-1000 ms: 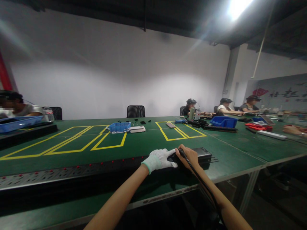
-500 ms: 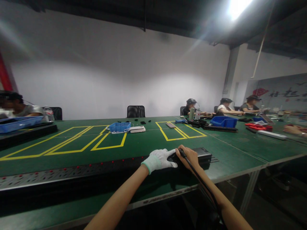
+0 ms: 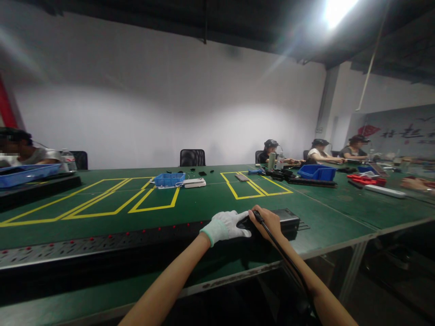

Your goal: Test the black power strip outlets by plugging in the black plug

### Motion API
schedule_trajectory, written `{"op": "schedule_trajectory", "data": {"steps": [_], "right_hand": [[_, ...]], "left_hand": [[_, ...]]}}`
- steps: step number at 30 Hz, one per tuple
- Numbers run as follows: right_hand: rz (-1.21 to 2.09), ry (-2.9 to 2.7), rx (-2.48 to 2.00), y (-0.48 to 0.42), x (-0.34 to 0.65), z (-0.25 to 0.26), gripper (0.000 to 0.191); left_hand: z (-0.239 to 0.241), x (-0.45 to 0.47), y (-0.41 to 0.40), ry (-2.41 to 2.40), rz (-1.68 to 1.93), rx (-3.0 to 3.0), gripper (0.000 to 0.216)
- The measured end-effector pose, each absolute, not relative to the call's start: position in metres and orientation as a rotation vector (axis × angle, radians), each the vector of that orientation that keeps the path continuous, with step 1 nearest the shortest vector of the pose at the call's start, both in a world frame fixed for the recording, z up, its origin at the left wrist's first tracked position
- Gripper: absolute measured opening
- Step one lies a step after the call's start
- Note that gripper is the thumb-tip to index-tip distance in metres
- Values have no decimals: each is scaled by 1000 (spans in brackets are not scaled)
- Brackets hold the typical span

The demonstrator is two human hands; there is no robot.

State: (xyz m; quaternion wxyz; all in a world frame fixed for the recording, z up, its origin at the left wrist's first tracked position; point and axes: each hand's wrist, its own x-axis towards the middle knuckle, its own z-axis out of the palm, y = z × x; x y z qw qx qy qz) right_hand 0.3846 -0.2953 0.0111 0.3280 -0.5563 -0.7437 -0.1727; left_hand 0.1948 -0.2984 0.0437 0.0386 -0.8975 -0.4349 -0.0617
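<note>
Closest to the camera are the person's two forearms, meeting at the near edge of the green table (image 3: 322, 213). The left hand (image 3: 226, 226) wears a white knit glove with a pale green cuff. It lies over the end of a flat black box (image 3: 287, 218), fingers loosely bent. Whether it's really gripping or just resting there, can't tell. The bare right hand (image 3: 270, 222) is pinched tight on the end of a black cable (image 3: 283, 256), right at the box, and the rest of the cable trails back along the forearm.

Looks like the plug end is being worked at the box's socket, though the joint itself is hidden between the hands. Judging by the grip, any push or pull there needs the gloved hand bracing the box so it doesn't skate on the mat.

Left of the hands runs a long dark power strip (image 3: 84, 248), matte and dotted with small red lights. Past it, yellow tape (image 3: 152, 208) marks rectangles on the mat. Further back sit a blue tray (image 3: 169, 179) and a white gadget (image 3: 194, 183), just beside each other, with an office chair (image 3: 192, 158) behind them. Far right there's a blue bin (image 3: 316, 172), with co-workers (image 3: 319, 151) seated at the far edge.
</note>
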Motion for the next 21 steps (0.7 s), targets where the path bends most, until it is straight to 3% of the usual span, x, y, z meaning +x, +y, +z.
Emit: {"op": "schedule_trajectory", "data": {"steps": [21], "right_hand": [[-442, -1960, -1460, -298, 384, 14, 32]], "left_hand": [[47, 195, -300, -1367, -159, -2777, 84]]}}
